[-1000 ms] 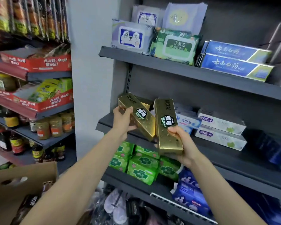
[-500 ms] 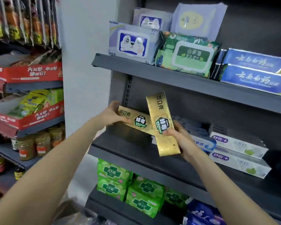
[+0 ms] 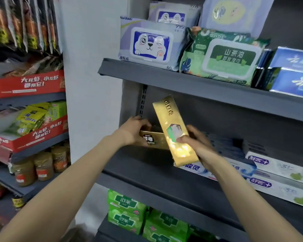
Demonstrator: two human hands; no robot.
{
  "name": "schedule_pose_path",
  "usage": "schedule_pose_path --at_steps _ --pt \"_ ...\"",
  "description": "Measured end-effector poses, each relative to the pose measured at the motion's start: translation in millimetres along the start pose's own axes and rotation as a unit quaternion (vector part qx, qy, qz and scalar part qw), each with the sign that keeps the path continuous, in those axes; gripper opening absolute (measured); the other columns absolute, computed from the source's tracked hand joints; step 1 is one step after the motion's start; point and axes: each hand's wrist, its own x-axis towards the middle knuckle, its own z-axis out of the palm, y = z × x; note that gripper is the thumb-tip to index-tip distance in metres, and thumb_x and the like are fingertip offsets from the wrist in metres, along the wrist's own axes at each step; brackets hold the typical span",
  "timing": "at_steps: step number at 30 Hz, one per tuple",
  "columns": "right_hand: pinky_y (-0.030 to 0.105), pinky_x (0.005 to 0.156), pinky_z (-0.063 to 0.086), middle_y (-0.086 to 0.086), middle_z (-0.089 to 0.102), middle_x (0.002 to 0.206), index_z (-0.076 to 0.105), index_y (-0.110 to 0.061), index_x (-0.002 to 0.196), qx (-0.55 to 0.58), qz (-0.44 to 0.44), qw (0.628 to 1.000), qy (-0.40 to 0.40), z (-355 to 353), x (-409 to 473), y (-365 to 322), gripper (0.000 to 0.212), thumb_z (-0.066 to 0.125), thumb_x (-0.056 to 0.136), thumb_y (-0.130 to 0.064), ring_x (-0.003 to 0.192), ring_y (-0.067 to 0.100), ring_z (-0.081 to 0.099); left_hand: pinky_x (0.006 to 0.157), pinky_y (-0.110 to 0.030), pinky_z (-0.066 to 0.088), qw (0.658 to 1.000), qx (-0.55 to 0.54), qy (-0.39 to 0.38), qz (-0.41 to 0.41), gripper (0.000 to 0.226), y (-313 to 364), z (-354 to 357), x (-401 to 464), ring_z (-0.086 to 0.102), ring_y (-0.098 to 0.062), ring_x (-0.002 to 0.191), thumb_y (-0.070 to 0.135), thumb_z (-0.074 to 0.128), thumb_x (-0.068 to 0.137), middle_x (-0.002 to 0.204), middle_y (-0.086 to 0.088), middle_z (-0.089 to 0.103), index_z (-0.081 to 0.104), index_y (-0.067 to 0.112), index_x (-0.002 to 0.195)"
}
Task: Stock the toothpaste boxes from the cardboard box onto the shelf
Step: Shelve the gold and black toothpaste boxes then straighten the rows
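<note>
Since a moment ago your left hand (image 3: 133,132) has pushed its gold toothpaste box (image 3: 154,139) down flat into the left end of the middle shelf (image 3: 147,173), while the second gold box (image 3: 175,130) has tipped more upright.

Your left hand curls over the top of the lying gold toothpaste box, fingers wrapped on its far edge, the box resting on the shelf near the back wall. Your right hand (image 3: 198,144) grips the second gold box by its lower half, thumb across the front; it stands tilted, top leaning left, overlapping the lying one. White toothpaste boxes (image 3: 276,167) sit just to the right on the same shelf; wet-wipe packs (image 3: 150,44) line the shelf above.
</note>
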Motion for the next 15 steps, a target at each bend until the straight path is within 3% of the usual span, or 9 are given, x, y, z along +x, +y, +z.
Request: schedule_pose_path --at_steps 2,5,10,15 --pt "0.029 0.070 0.051 0.001 0.066 0.105 0.060 -0.028 0.106 0.035 -0.002 0.999 0.037 -3.2 5.2 -2.2 0.033 0.070 0.074 -0.029 0.087 0.016 0.066 0.098 -0.033 0.036 0.994 0.109 0.023 0.006 0.067 -3.7 -1.7 3.7 0.041 -0.028 0.118 0.029 0.078 0.072 0.128 -0.005 0.046 0.049 0.024 0.132" --pt "0.031 0.070 0.053 0.001 0.069 0.090 0.060 -0.025 0.097 0.093 -0.005 0.992 0.080 -6.0 9.6 -4.8 0.015 0.063 0.084 -0.017 0.077 0.015 0.066 0.100 -0.032 0.030 0.990 0.138 0.039 0.017 0.064 -7.2 5.0 6.7 0.039 -0.029 0.119 0.026 0.075 0.075 0.132 -0.005 0.045 0.048 0.024 0.133" --pt "0.036 0.073 0.054 0.001 0.070 0.087 0.060 -0.025 0.095 0.120 -0.011 0.989 0.089 -8.7 12.8 -1.8 0.014 0.061 0.085 -0.015 0.078 0.018 0.068 0.107 -0.034 0.025 0.990 0.129 0.039 0.030 0.061 -11.7 20.6 13.1 0.039 -0.028 0.120 0.027 0.072 0.078 0.132 -0.004 0.045 0.047 0.024 0.134" --pt "0.040 0.080 0.054 0.001 0.069 0.095 0.058 -0.027 0.101 0.140 -0.005 0.986 0.088 -10.6 17.9 1.9 0.017 0.061 0.086 -0.020 0.086 0.020 0.067 0.106 -0.047 0.028 0.998 0.070 0.002 -0.007 0.058 -11.2 22.4 18.1 0.036 -0.028 0.128 0.038 0.069 0.080 0.135 -0.002 0.043 0.043 0.031 0.131"
